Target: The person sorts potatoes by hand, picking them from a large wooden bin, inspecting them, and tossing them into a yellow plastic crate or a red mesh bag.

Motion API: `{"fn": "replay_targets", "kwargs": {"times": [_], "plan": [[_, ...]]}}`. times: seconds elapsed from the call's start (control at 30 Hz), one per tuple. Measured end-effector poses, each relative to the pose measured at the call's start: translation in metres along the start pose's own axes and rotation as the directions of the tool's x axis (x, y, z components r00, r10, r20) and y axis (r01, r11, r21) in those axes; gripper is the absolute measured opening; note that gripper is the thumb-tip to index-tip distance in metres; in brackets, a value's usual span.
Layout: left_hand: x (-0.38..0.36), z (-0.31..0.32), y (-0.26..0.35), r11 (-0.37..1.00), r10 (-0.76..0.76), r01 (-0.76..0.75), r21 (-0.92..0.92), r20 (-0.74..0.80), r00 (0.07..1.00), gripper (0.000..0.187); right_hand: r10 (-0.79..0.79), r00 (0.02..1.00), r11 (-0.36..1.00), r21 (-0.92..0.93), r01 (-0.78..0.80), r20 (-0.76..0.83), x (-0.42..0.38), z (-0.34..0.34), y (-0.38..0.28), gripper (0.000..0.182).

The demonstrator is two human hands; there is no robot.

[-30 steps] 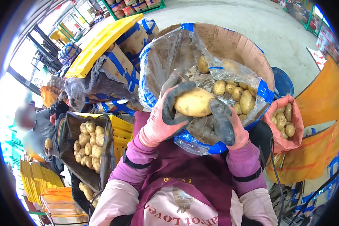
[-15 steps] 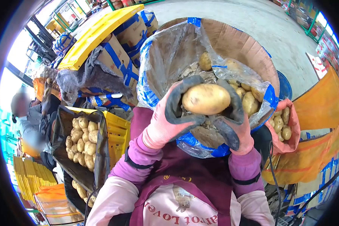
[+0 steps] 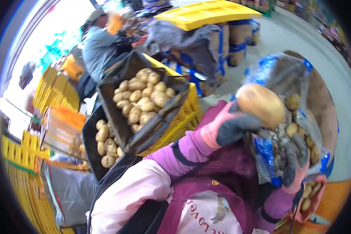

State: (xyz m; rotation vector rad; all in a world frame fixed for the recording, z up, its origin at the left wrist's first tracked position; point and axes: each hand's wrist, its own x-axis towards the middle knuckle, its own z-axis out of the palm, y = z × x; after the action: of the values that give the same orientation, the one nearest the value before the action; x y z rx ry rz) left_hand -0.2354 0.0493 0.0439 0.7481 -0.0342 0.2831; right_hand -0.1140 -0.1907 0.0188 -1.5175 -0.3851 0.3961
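Note:
A large pale potato [image 3: 261,106] rests in my left hand [image 3: 238,124], which wears a pink and grey glove. The gloved fingers curl around it from below, over the near left rim of the round bin [image 3: 327,101]. The potato is slightly blurred by motion. My right hand [image 3: 296,162], in a matching glove, hovers at the bin's near side with fingers curved and apart, nothing in them. Inside the plastic-lined bin lie several more potatoes [image 3: 293,102], partly hidden behind the clear film and my right hand.
On my left, a yellow crate [image 3: 189,113] with a dark liner holds many potatoes [image 3: 146,97]. A second dark-lined container [image 3: 90,144] of potatoes stands beside it. A co-worker [image 3: 99,46] sits beyond. A red sack [image 3: 316,195] with potatoes is at the lower right.
My view has swung left, bringing the crates nearer the middle. The potato was between both hands; now only my left hand holds it, and my right hand has come away.

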Motion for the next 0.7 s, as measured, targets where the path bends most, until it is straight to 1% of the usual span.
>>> {"fn": "replay_targets", "kwargs": {"times": [0.07, 0.13, 0.17, 0.2, 0.23, 0.27, 0.3, 0.33, 0.37, 0.4, 0.43, 0.47, 0.5, 0.53, 0.57, 0.6, 0.63, 0.67, 0.7], "plan": [[-0.020, -0.028, 0.036, 0.971, 0.109, -0.105, -0.217, 0.005, 0.994, 0.059, -0.052, 0.999, 0.996, 0.067, 0.051, 0.009, 0.001, -0.004, -0.004, 0.042], [-0.040, -0.058, 0.083, 0.948, 0.233, -0.260, -0.185, -0.153, 0.960, 0.051, -0.087, 0.996, 0.994, 0.060, 0.086, 0.007, 0.004, -0.012, -0.001, 0.041], [-0.050, -0.077, 0.102, 0.810, 0.494, -0.389, 0.439, -0.153, 0.856, 0.047, -0.115, 0.993, 0.992, 0.051, 0.116, -0.013, 0.001, -0.014, 0.003, 0.041], [-0.058, -0.100, 0.122, 0.339, 0.685, -0.328, 0.882, 0.007, 0.728, 0.045, -0.122, 0.992, 0.991, 0.052, 0.123, -0.021, 0.001, -0.014, 0.002, 0.041], [-0.066, -0.141, 0.151, 0.526, 0.666, -0.354, 0.773, -0.115, 0.737, 0.043, -0.123, 0.992, 0.992, 0.021, 0.123, -0.012, 0.001, -0.015, 0.000, 0.043], [-0.081, -0.188, 0.182, 0.372, 0.694, -0.239, 0.897, -0.098, 0.713, 0.041, -0.118, 0.993, 0.993, -0.011, 0.118, -0.004, 0.000, -0.014, -0.003, 0.045], [-0.096, -0.237, 0.212, 0.206, 0.721, -0.102, 0.973, -0.080, 0.689, 0.039, -0.067, 0.998, 0.998, 0.011, 0.067, -0.010, -0.003, -0.006, -0.011, 0.044], [-0.110, -0.265, 0.231, -0.359, 0.719, 0.213, 0.909, 0.124, 0.683, 0.037, -0.062, 0.998, 0.998, 0.012, 0.062, -0.016, -0.005, -0.002, -0.012, 0.044], [-0.109, -0.238, 0.239, 0.342, 0.776, 0.178, 0.923, -0.384, 0.500, 0.034, -0.057, 0.998, 0.998, 0.029, 0.056, 0.026, -0.005, 0.000, -0.011, 0.044], [-0.101, -0.208, 0.248, 0.868, 0.458, 0.004, 0.496, -0.803, 0.381, 0.032, -0.055, 0.997, 0.997, 0.048, 0.053, 0.057, -0.003, 0.002, -0.009, 0.044], [-0.095, -0.222, 0.259, 0.836, 0.493, -0.059, 0.546, -0.700, 0.516, 0.031, -0.106, 0.986, 0.990, 0.109, 0.093, 0.129, -0.003, 0.001, -0.004, 0.045], [-0.075, -0.238, 0.262, 0.812, 0.500, -0.121, 0.571, -0.574, 0.648, 0.030, -0.047, 0.980, 0.999, -0.002, 0.049, 0.193, 0.001, -0.001, -0.001, 0.047], [-0.044, -0.205, 0.247, 0.733, 0.476, -0.100, 0.673, -0.403, 0.782, 0.026, -0.092, 0.981, 0.958, -0.252, 0.135, 0.173, -0.001, -0.005, 0.014, 0.045], [-0.016, -0.146, 0.226, 0.653, 0.396, -0.113, 0.749, -0.210, 0.894, 0.023, -0.137, 0.979, 0.850, -0.490, 0.195, 0.153, -0.001, -0.008, 0.030, 0.043], [0.015, -0.089, 0.197, 0.596, 0.365, -0.059, 0.801, -0.205, 0.908, 0.024, -0.082, 0.970, 0.815, -0.545, 0.197, 0.228, -0.008, 0.002, 0.011, 0.046], [0.044, -0.038, 0.165, 0.530, 0.334, -0.015, 0.848, -0.192, 0.923, 0.026, -0.289, 0.913, 0.653, -0.638, 0.408, 0.288, -0.011, 0.005, 0.033, 0.045], [0.068, -0.001, 0.136, 0.308, 0.245, -0.131, 0.942, 0.054, 0.968, 0.026, -0.367, 0.873, 0.546, -0.686, 0.481, 0.320, -0.016, 0.010, 0.046, 0.045], [0.092, 0.018, 0.113, 0.203, 0.098, -0.178, 0.963, 0.161, 0.982, 0.031, -0.432, 0.820, 0.425, -0.717, 0.553, 0.376, -0.017, 0.016, 0.050, 0.044], [0.116, 0.038, 0.089, 0.115, -0.052, -0.256, 0.960, 0.263, 0.963, 0.036, -0.265, 0.879, 0.496, -0.726, 0.476, 0.396, -0.014, 0.019, 0.040, 0.042]]}}
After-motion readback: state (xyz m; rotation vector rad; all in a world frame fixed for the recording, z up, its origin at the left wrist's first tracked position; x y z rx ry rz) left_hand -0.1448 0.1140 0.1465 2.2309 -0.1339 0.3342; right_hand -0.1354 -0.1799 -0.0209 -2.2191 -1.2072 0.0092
